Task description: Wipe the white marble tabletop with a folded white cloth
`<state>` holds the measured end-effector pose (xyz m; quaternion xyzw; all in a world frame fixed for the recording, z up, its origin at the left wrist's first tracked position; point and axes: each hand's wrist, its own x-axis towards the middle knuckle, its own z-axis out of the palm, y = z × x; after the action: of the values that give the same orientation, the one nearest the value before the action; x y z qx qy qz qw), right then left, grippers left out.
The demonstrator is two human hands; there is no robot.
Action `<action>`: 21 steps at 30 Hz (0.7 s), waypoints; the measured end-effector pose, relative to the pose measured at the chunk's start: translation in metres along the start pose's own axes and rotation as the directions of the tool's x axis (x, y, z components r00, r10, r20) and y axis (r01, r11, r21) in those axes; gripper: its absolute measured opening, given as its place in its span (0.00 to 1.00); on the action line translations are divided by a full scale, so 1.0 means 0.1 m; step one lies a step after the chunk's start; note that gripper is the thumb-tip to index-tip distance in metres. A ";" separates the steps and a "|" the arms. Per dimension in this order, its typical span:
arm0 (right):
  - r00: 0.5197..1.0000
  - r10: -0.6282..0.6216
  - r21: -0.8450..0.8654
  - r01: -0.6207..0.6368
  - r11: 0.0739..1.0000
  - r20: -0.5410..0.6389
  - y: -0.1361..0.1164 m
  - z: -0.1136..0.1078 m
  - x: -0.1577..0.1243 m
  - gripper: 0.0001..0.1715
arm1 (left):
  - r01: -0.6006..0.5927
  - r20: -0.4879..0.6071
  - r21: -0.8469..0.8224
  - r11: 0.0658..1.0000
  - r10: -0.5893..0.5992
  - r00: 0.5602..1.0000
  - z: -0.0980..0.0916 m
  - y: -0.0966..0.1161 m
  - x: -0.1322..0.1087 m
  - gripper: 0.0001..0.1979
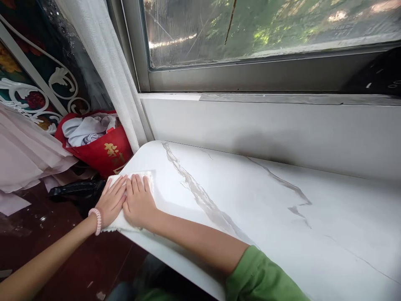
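Observation:
A white cloth point(144, 179) lies flat at the left end of the white marble-patterned tabletop point(266, 217), near the rounded corner. My left hand point(110, 202), with a pink beaded bracelet point(97, 220) at the wrist, rests flat on the cloth with its fingers stretched out. Right beside it, touching it, my right hand point(138, 202) is also pressed flat on the cloth, fingers extended. Part of the cloth is hidden under both palms, and its edge hangs at the table's front left side.
A red bag point(103, 154) holding pale clothes point(89, 129) stands beyond the table's left end. A black bag point(78, 190) sits below it. White curtain point(103, 62), pink fabric point(28, 146) and a white scrollwork metal frame point(59, 81) are at left. A window point(250, 75) runs along the back.

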<state>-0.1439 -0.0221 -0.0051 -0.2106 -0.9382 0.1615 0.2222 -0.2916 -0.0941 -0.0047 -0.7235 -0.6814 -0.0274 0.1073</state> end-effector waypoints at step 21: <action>0.975 0.208 -0.110 -0.215 0.970 -0.074 1.33 -0.09 0.87 0.33 | -0.011 0.113 -0.119 0.993 0.025 0.993 0.31 -0.25 1.87 0.23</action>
<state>-0.1677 0.1346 -0.0196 -0.3268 -0.9110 0.1222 0.2197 -0.3065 0.0966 0.0027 -0.7351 -0.6770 -0.0254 0.0255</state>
